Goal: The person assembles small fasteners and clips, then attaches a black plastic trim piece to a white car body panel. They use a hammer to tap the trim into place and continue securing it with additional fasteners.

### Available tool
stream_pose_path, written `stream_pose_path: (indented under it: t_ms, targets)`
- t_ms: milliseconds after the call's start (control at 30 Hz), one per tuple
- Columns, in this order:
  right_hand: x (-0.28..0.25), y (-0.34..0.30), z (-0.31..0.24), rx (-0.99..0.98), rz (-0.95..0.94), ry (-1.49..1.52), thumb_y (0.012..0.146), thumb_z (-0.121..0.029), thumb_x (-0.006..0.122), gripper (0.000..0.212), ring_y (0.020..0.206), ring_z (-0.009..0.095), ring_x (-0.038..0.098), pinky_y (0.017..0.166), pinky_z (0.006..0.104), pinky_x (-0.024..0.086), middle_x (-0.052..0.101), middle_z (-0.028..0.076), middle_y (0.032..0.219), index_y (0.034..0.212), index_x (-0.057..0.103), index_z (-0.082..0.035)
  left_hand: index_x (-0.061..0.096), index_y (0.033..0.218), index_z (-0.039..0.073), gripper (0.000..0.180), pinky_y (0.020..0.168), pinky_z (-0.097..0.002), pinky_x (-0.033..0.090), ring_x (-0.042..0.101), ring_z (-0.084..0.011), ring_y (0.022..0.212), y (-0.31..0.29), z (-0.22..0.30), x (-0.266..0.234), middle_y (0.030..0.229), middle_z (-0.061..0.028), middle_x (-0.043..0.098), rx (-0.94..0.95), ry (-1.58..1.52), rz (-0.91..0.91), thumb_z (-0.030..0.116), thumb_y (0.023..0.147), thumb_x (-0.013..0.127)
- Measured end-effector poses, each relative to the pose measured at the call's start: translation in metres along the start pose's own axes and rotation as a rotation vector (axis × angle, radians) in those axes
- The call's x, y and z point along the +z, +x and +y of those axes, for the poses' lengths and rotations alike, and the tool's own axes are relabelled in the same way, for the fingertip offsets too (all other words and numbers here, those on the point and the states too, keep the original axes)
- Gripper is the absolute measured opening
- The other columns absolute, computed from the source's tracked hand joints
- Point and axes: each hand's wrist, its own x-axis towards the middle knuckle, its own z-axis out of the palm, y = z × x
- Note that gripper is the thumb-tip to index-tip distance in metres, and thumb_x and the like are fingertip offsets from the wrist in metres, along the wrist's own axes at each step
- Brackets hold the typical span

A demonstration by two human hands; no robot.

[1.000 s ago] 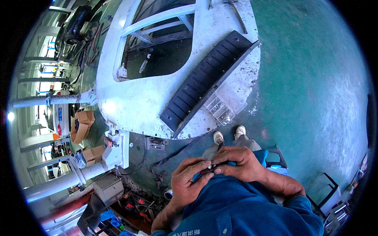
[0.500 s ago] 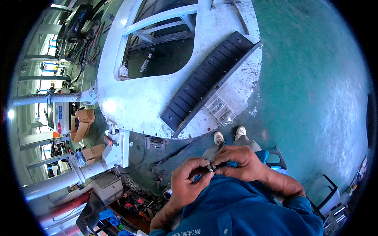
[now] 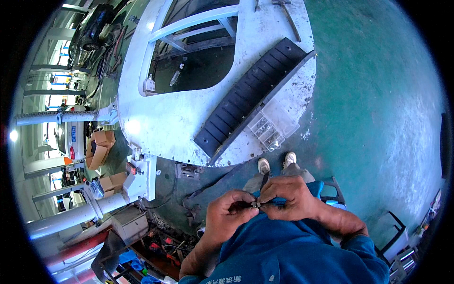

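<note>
My left hand (image 3: 226,215) and my right hand (image 3: 292,198) meet in front of my blue shirt, thumbs and fingertips pinched toward each other. Between the fingertips shows a small metallic clip-like piece (image 3: 255,204), too small to name surely. Both hands seem to grip it, and the fingers hide most of it. Beyond them, a long black ribbed plastic trim panel (image 3: 250,94) lies slantwise on a white metal platform (image 3: 165,123). Against the panel's near side sits a clear compartment box (image 3: 266,134) with its lid open and small metal parts inside.
A hammer-like tool (image 3: 289,21) lies at the platform's far right. The platform has a large opening with a bottle (image 3: 176,75) visible below. Cardboard boxes (image 3: 100,149) and a white post (image 3: 106,203) stand to the left. A cluttered tool cart (image 3: 156,251) is at lower left.
My fingertips have shifted slightly around the small piece, and less of its bright metal shows now. The left fingers have drawn closer together. The panel and box stay in place.
</note>
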Motion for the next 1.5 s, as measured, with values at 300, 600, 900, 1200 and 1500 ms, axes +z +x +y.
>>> stream_pose_path:
  t_ms: [300, 600, 900, 1200, 1500]
  targets:
    - [0.006, -0.006, 0.006, 0.087, 0.059, 0.127, 0.072, 0.001, 0.074, 0.014, 0.078, 0.027, 0.07, 0.069, 0.0356, 0.055, 0.07, 0.012, 0.083, 0.082, 0.065, -0.001, 0.062, 0.105, -0.001, 0.025, 0.066, -0.0204, 0.046, 0.057, -0.0047, 0.079, -0.001, -0.021, 0.009, 0.1, -0.0054, 0.062, 0.151, -0.235, -0.007, -0.003, 0.083, 0.074]
    - [-0.004, -0.001, 0.006, 0.214, 0.002, 0.151, 0.079, 0.0, 0.073, 0.013, 0.085, 0.026, 0.07, 0.074, 0.0355, 0.055, 0.071, 0.015, 0.091, 0.091, 0.07, 0.002, 0.064, 0.107, -0.002, 0.025, 0.081, -0.0314, 0.058, 0.068, -0.0178, 0.097, 0.003, 0.014, 0.014, 0.103, -0.0123, 0.065, 0.136, 0.214, 0.116, -0.002, 0.083, 0.073]
    - [0.003, -0.001, -0.004, 0.028, 0.023, -0.221, 0.072, -0.002, 0.075, 0.03, 0.086, 0.032, 0.068, 0.074, 0.0393, 0.057, 0.067, 0.015, 0.098, 0.101, 0.067, -0.003, 0.067, 0.103, -0.004, 0.025, 0.076, -0.0321, 0.058, 0.072, -0.0201, 0.09, 0.009, 0.027, 0.013, 0.095, -0.0159, 0.07, 0.294, 0.652, 0.146, 0.001, 0.079, 0.074]
    - [0.006, 0.002, -0.004, -0.032, 0.066, -0.297, 0.072, -0.006, 0.078, 0.035, 0.089, 0.032, 0.067, 0.072, 0.0392, 0.057, 0.065, 0.015, 0.102, 0.105, 0.066, -0.003, 0.065, 0.107, -0.005, 0.02, 0.072, -0.0247, 0.056, 0.066, -0.0109, 0.089, 0.006, 0.016, 0.008, 0.105, -0.0116, 0.068, 0.057, 0.09, 0.12, -0.003, 0.088, 0.068]
    - [0.004, 0.001, 0.001, -0.104, 0.025, -0.185, 0.076, -0.006, 0.077, 0.031, 0.086, 0.03, 0.067, 0.072, 0.0382, 0.056, 0.065, 0.014, 0.099, 0.105, 0.066, -0.002, 0.066, 0.106, -0.001, 0.025, 0.067, -0.0227, 0.053, 0.063, -0.0076, 0.08, 0.003, -0.003, -0.01, 0.106, -0.0114, 0.067, 0.15, 0.08, 0.014, -0.001, 0.082, 0.073]
